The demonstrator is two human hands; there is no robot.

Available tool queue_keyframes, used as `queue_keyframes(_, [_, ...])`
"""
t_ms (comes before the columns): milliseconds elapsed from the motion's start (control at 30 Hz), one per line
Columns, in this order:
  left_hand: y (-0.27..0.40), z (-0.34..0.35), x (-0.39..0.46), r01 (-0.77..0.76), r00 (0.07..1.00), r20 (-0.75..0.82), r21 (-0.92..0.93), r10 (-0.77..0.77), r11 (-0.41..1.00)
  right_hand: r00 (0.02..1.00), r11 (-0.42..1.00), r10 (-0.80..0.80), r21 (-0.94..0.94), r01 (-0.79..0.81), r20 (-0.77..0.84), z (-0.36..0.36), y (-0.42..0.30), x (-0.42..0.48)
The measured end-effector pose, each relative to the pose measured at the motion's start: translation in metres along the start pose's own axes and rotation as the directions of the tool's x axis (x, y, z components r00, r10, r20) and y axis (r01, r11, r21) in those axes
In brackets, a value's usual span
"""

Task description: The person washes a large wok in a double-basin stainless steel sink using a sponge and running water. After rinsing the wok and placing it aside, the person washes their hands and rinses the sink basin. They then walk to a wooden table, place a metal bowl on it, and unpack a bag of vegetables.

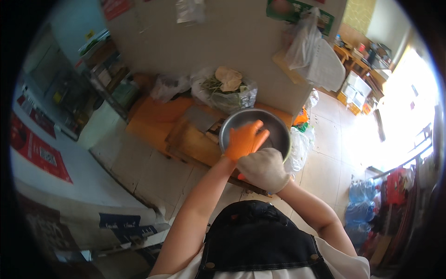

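Observation:
An orange rubber glove covers my left hand (245,141), which is held over a round metal basin (225,122) with its fingers apart. My right hand (263,169) wears a beige knitted glove and is curled against my left wrist, over the basin's near rim. Its fingers are turned away, so what it grips is hidden. A small piece of orange material (241,176) shows just below it; whether it is held I cannot tell. The basin stands at the right end of a low wooden bench (150,117). Left of it lies a worn wooden board (193,141).
Plastic bags with leafy greens (226,99) sit behind the basin against a partition (226,45). A white plastic bag (298,148) is at the bench's right. Large blue water bottles (359,205) stand at the right. Tiled floor (324,174) surrounds the bench.

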State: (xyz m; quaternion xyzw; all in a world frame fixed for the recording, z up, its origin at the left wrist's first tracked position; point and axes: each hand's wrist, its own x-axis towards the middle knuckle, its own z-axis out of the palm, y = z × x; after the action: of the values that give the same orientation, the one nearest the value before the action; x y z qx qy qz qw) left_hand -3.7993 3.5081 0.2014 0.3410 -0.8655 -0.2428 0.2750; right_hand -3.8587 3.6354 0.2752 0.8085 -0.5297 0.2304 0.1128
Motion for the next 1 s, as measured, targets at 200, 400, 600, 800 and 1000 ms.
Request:
queue_keyframes(200, [0.015, 0.02, 0.032, 0.157, 0.941, -0.088, -0.745, -0.328, 0.649, 0.744, 0.713, 0.654, 0.216, -0.667, 0.136, 0.015, 0.023, -0.031])
queue_keyframes(400, [0.018, -0.01, 0.028, 0.316, 0.917, 0.353, -0.927, -0.186, -0.204, 0.482, -0.379, 0.762, 0.901, -0.209, 0.433, -0.001, 0.072, -0.074])
queue_keyframes(600, [0.082, -0.006, -0.032, 0.37, 0.906, 0.416, -0.867, 0.078, 0.334, 0.595, -0.385, 0.741, 0.923, -0.002, 0.311, -0.018, 0.089, -0.063])
queue_keyframes(800, [0.078, -0.019, -0.035, 0.404, 0.914, 0.382, -0.835, -0.136, 0.373, 0.562, -0.236, 0.658, 0.847, -0.477, 0.501, -0.065, 0.112, -0.09])
queue_keyframes(1000, [0.105, -0.02, -0.039, 0.387, 0.922, 0.333, -0.808, -0.197, 0.444, 0.678, -0.544, 0.642, 0.836, 0.074, 0.358, -0.026, 0.139, -0.153])
